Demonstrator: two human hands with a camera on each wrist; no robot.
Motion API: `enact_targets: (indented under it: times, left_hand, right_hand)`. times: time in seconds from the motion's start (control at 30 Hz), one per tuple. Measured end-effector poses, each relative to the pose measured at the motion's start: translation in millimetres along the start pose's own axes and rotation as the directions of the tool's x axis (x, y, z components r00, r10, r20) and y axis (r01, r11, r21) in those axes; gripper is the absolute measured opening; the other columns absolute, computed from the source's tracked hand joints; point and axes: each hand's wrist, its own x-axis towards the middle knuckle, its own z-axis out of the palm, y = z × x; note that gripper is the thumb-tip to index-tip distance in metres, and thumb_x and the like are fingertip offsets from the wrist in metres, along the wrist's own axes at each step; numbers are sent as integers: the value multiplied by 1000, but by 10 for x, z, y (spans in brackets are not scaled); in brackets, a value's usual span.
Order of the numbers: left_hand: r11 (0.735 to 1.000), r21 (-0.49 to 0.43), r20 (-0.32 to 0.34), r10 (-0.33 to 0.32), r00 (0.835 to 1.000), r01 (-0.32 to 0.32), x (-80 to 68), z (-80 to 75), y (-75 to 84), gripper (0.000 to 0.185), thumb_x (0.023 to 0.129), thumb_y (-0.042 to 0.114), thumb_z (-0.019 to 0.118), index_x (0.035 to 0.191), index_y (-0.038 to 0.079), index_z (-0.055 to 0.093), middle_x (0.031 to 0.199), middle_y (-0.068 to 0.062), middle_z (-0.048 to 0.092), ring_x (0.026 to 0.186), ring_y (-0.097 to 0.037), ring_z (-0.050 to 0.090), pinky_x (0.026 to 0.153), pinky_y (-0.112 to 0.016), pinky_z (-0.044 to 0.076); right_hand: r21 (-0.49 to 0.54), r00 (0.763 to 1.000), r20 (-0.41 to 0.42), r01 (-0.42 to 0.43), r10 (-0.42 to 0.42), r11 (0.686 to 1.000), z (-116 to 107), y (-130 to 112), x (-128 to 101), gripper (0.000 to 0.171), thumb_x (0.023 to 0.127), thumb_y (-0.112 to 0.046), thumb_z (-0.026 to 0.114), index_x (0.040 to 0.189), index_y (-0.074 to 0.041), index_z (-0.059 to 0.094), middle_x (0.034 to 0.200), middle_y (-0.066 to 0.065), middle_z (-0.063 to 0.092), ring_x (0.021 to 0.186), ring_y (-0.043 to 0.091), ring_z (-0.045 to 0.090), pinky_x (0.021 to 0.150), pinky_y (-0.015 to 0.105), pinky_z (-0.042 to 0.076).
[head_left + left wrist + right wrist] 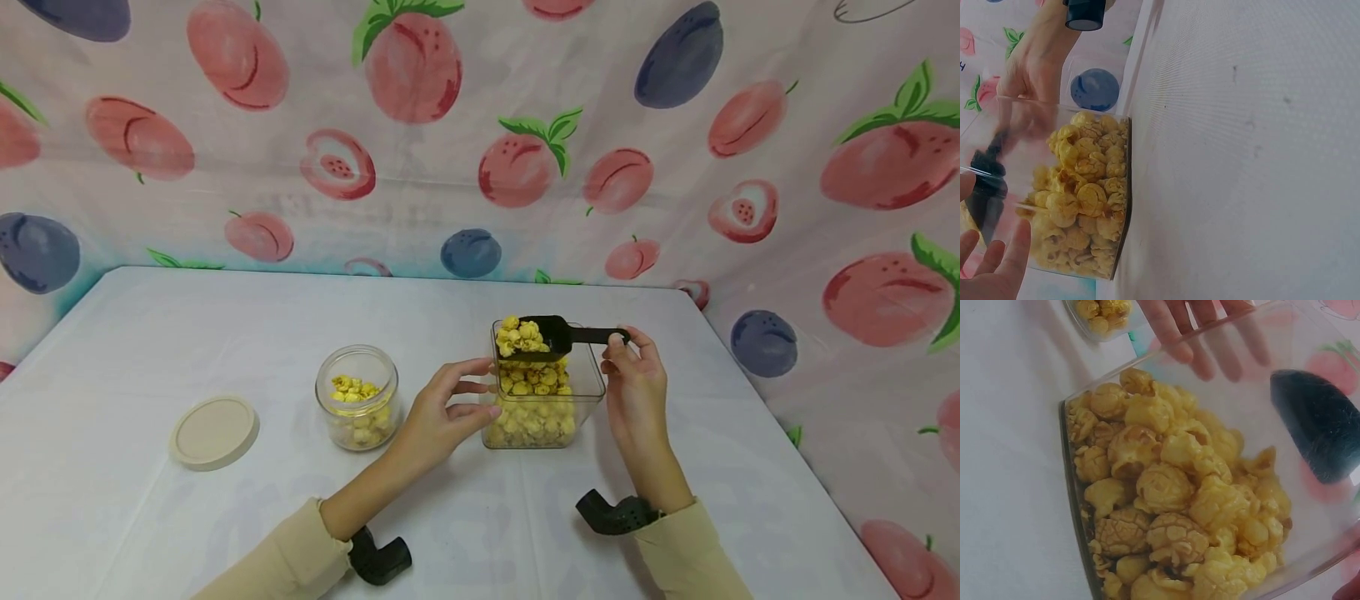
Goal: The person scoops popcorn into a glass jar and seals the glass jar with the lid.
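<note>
My left hand (442, 412) steadied the clear square container (588, 392) with fingers spread against its nine-o'clock wall. My right hand (636, 385), at three o'clock, pinched the black scoop (558, 335), heaped with yellow popcorn (519, 335), level over the container's far rim.
</note>
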Motion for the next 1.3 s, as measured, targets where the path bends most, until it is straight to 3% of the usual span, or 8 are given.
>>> enact_targets:
  times: [0.5, 0.93, 1.3]
  left_hand:
    - [1000, -4, 5, 4, 1000, -4, 0, 3, -13, 52, 87, 10, 65, 135, 14, 45, 134, -7, 44, 114, -24, 53, 87, -24, 52]
    - [999, 2, -6, 39, 999, -39, 8, -39, 17, 55, 83, 2, 67, 134, 6, 45, 134, -16, 43, 115, -35, 50, 89, -27, 52]
    - [982, 136, -3, 130, 991, -129, 27, -187, 227, 58, 82, 0, 67, 135, 6, 44, 135, -15, 45, 117, -30, 51, 95, -38, 49]
  right_hand:
    - [107, 1000, 25, -14, 11, 994, 35, -93, -52, 20, 82, -4, 67, 98, -6, 55, 77, 2, 59, 70, 14, 51, 62, 21, 40]
    - [150, 998, 54, 4, -13, 989, 155, -219, -187, 25, 81, -2, 68, 101, -2, 54, 77, 4, 60, 69, 15, 52, 59, 21, 42]
    - [197, 995, 102, -6, -14, 980, 226, -294, -312, 20, 83, 2, 64, 100, -1, 54, 77, 6, 60, 70, 16, 53, 61, 22, 43]
